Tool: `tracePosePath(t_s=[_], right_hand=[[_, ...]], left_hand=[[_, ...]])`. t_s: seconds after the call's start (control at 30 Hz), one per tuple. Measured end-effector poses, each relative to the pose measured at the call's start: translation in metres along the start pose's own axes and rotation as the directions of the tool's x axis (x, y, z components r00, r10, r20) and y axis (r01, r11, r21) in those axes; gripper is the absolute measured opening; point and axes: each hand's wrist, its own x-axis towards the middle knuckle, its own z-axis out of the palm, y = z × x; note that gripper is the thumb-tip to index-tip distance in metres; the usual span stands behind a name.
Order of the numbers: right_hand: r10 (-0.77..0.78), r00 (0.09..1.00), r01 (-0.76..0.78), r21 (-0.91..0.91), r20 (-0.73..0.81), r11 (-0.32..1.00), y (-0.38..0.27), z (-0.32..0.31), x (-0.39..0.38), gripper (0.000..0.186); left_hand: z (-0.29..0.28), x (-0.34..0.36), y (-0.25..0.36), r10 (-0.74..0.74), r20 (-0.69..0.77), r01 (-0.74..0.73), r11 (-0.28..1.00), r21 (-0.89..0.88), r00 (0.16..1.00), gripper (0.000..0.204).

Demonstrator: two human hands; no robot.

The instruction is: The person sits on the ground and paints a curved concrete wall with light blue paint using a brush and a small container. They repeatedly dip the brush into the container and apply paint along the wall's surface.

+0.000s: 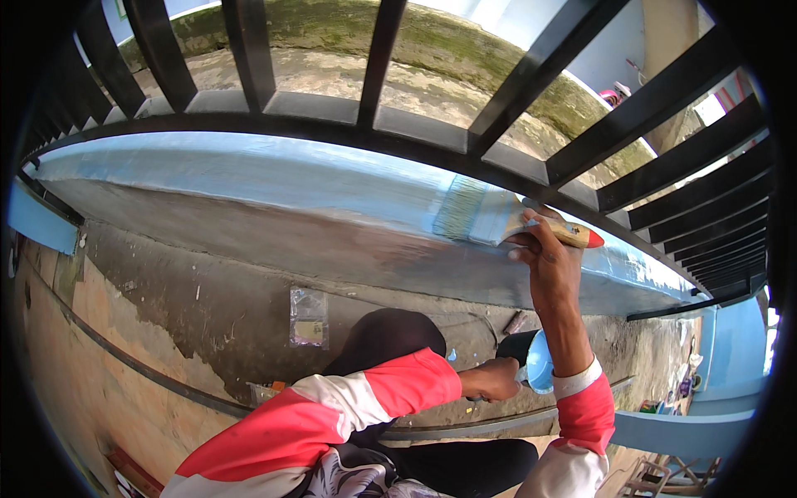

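My right hand [552, 261] is closed around the wooden handle of a wide paintbrush [503, 218] with a red tip. Its bristles, coated in light blue, lie against the low wall's ledge [332, 178], below the black railing. The ledge's top is light blue, while much of its front face [274, 220] is bare grey-brown with a smeared bluish patch near the brush. Lower down, my left hand [496, 379] is closed at the side of a dark paint cup [540, 363] whose inside is light blue. The grip itself is partly hidden by my fingers.
Black metal railing bars [382, 62] rise just beyond the ledge. On the ground lie a clear plastic packet [309, 318] and a small dark block [515, 322]. A dark rail [141, 358] crosses the floor, and a blue beam [689, 433] stands at the right.
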Motion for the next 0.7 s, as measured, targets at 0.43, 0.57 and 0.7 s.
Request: tracePosePath(t_s=[0.43, 0.57, 0.7], right_hand=[[-0.052, 0.996, 0.046, -0.079, -0.075, 0.996, -0.016, -0.029, 0.006, 0.028], [-0.032, 0.996, 0.023, -0.097, -0.087, 0.995, -0.021, -0.039, 0.006, 0.026], [-0.05, 0.992, 0.033, -0.146, -0.113, 0.989, -0.026, -0.054, 0.007, 0.025]], left_hand=[[-0.006, -0.012, 0.02, -0.053, 0.043, 0.052, 0.998, 0.034, 0.998, 0.046], [-0.004, -0.01, 0.016, -0.03, -0.007, 0.03, 0.999, 0.011, 1.0, 0.039], [-0.002, -0.007, 0.017, -0.04, 0.0, 0.04, 0.999, 0.036, 0.999, 0.039]])
